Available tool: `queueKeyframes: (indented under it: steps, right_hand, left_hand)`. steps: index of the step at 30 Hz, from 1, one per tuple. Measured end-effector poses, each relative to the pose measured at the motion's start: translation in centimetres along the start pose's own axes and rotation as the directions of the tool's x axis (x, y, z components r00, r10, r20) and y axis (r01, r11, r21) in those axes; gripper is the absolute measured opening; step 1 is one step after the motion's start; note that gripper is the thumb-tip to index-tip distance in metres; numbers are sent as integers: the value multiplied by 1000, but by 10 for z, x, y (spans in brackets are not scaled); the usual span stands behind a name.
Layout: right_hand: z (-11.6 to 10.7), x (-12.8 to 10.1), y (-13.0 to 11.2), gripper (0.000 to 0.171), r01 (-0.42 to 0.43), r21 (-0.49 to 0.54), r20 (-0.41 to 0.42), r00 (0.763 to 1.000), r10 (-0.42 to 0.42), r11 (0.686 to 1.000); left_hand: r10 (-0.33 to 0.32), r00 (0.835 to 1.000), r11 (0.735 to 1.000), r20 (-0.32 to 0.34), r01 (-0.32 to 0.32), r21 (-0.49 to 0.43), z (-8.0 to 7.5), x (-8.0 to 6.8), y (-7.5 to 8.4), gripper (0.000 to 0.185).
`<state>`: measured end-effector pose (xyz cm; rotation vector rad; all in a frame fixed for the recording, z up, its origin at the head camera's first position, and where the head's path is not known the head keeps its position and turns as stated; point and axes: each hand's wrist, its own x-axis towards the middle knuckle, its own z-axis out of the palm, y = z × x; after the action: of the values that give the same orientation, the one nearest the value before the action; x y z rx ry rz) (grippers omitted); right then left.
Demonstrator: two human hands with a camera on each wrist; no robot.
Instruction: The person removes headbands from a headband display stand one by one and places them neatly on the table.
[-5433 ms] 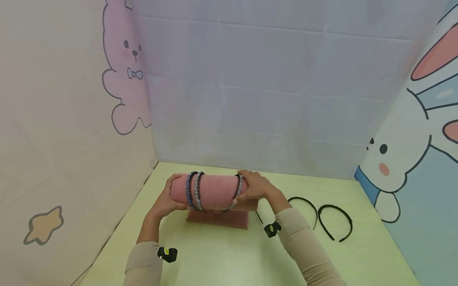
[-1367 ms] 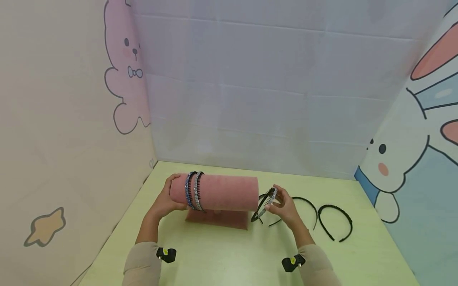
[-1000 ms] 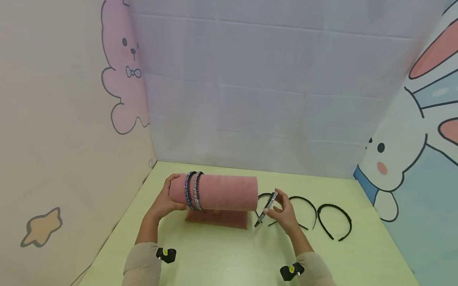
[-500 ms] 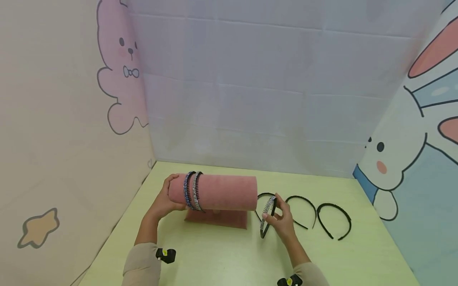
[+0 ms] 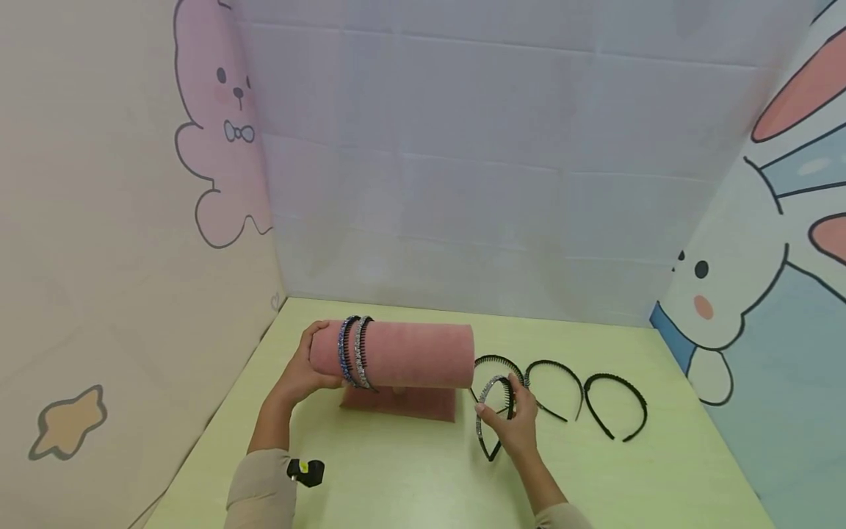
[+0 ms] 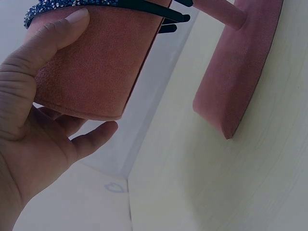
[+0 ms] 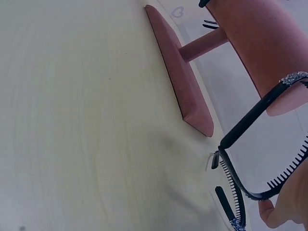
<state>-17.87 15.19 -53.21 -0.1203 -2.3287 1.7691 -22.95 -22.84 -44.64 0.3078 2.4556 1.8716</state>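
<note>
In the head view a pink padded roll stand [image 5: 423,356] stands on the table. A blue glitter headband [image 5: 344,353] and a silver glitter headband [image 5: 360,354] sit side by side around its left part. My left hand [image 5: 305,371] grips the roll's left end; in the left wrist view the left thumb [image 6: 77,21] lies on the roll beside the blue headband. My right hand [image 5: 520,428] pinches another silver glitter headband [image 5: 480,413] off the stand, right of the roll, its comb teeth showing and its tips pointing down. In the right wrist view this headband [image 7: 252,120] overlaps the roll's end.
Three dark headbands lie on the table [image 5: 410,477] to the right: a toothed headband [image 5: 499,358] partly behind the held one, a middle headband [image 5: 555,363], and a braided-looking headband [image 5: 615,378]. The stand's flat pink base [image 5: 423,405] rests beneath the roll. Curtained walls enclose the table.
My right hand took the silver headband off the roll's right end, moved right, then turned it and brought it lower and nearer. My left hand stays on the roll.
</note>
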Motion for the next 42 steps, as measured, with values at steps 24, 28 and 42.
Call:
queueKeyframes:
  steps: [24, 28, 42]
  right_hand:
    - [18, -24, 8, 106, -320, -340, -162, 946, 280, 884]
    - [17, -25, 12, 107, -353, -401, -135, 935, 327, 845]
    - [22, -20, 15, 105, -345, -566, -122, 933, 338, 749]
  left_hand:
    - [5, 1000, 1000, -9, -5, -10, -1, 2, -3, 107]
    - [9, 1000, 1000, -19, -10, -20, -2, 6, -18, 110]
    - [65, 998, 998, -22, -65, -8, -3, 11, -37, 115]
